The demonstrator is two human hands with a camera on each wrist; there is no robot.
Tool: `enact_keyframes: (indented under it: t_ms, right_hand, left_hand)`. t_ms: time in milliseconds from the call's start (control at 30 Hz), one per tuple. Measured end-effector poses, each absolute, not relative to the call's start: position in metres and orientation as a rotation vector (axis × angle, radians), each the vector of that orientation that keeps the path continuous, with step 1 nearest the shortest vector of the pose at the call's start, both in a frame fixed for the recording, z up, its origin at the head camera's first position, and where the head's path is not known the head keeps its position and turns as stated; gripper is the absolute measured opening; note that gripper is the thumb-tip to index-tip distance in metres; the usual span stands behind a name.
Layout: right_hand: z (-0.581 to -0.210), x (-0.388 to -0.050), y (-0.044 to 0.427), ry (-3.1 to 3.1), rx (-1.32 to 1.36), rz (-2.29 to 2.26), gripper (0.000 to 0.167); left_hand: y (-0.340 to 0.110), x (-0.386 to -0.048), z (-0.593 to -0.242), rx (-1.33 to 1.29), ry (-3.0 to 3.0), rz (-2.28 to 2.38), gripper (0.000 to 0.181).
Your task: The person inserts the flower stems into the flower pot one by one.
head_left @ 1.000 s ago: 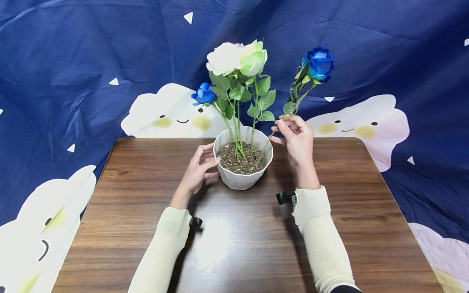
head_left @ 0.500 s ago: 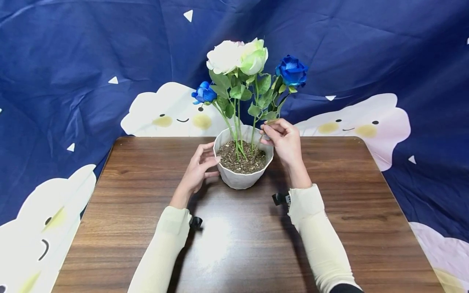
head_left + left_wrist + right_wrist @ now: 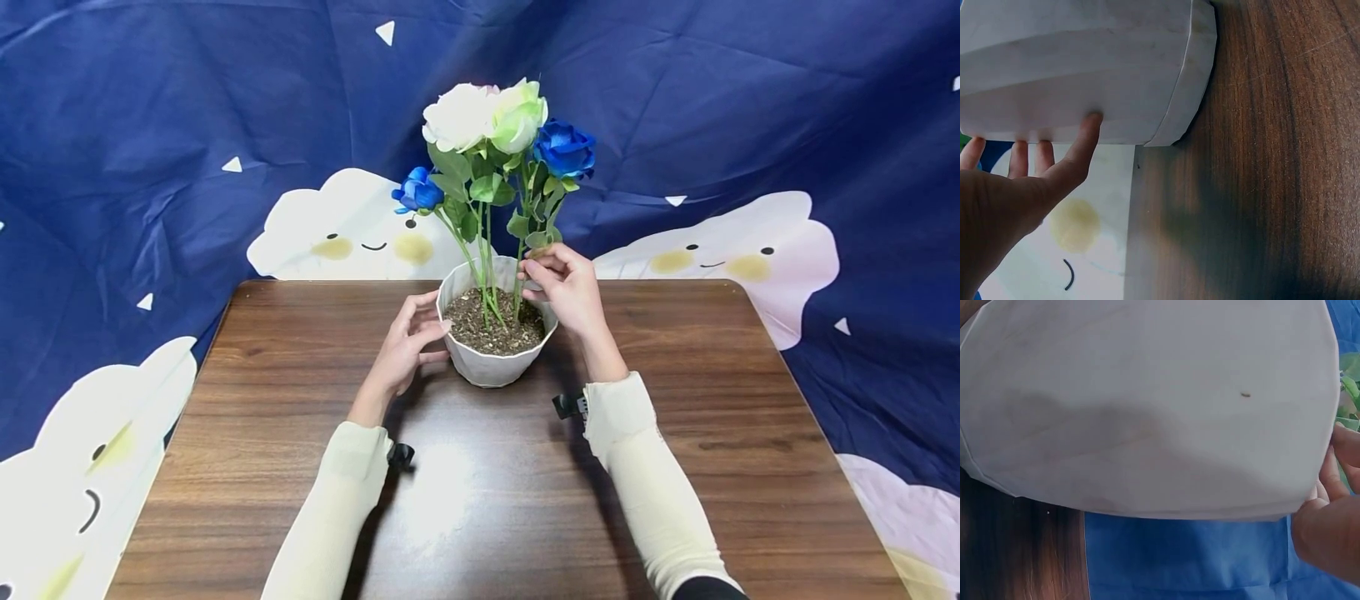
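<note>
A white faceted flowerpot (image 3: 491, 369) filled with soil (image 3: 495, 332) stands on the table. In it are a white flower (image 3: 457, 118), a pale green flower (image 3: 519, 117) and a small blue flower (image 3: 418, 192). My left hand (image 3: 403, 343) rests its fingertips against the pot's left side; the left wrist view shows its fingers (image 3: 1079, 156) spread on the wall. At the pot's right rim, my right hand (image 3: 572, 292) pinches the stem of a large blue rose (image 3: 566, 150). Its bloom stands beside the pale green flower. The stem's lower end is hidden behind my fingers.
The brown wooden table (image 3: 300, 467) extends around the pot. Behind it hangs a dark blue cloth (image 3: 187, 100) printed with white clouds and small triangles. A black wrist camera (image 3: 401, 457) sits at my left cuff and another wrist camera (image 3: 567, 406) at my right.
My right hand has moved left with the blue rose, from beside the pot to over its right rim. The rose is now close to the other flowers. My left hand stays on the pot.
</note>
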State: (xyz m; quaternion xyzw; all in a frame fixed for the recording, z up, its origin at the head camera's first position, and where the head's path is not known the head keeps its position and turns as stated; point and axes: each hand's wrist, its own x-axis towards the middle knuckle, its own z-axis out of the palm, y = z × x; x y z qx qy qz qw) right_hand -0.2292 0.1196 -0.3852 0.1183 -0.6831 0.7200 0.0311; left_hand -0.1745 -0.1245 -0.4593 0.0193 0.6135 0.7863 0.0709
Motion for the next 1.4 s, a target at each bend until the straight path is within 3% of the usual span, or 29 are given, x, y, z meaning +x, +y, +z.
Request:
enact_keyframes:
  t_ms: [600, 1400]
  right_hand:
    - [-0.3868, -0.2321, 0.1159, -2.337, 0.444, 2.143, 0.014]
    - [-0.3909, -0.2304, 0.1115, -2.616, 0.57, 1.617, 0.008]
  left_hand:
    - [-0.1249, -0.1743, -0.4572, 0.055, 1.848, 2.357, 0.06]
    - [-0.1224, -0.173, -0.4575, 0.043, 1.843, 2.368, 0.06]
